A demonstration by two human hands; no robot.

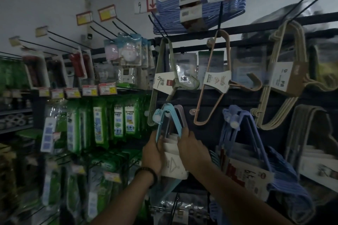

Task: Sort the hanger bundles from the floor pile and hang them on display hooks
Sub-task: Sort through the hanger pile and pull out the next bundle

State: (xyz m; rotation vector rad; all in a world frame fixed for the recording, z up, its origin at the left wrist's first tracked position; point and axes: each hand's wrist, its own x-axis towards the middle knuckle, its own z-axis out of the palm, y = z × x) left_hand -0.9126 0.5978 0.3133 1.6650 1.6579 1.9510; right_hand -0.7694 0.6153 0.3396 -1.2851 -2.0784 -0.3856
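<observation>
Pale-blue hanger bundle (175, 122), white-sleeved, is gripped by left hand (152, 153) and right hand (192, 149).

Two bare forearms, no sleeves, dark beaded bracelet (148, 173) around the left wrist (146, 177)

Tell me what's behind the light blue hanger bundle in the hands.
Behind the blue bundle a paler hanger shows, against the dark panel. The left hand, right hand and white card cover the rest; any hook there is hidden.
</observation>
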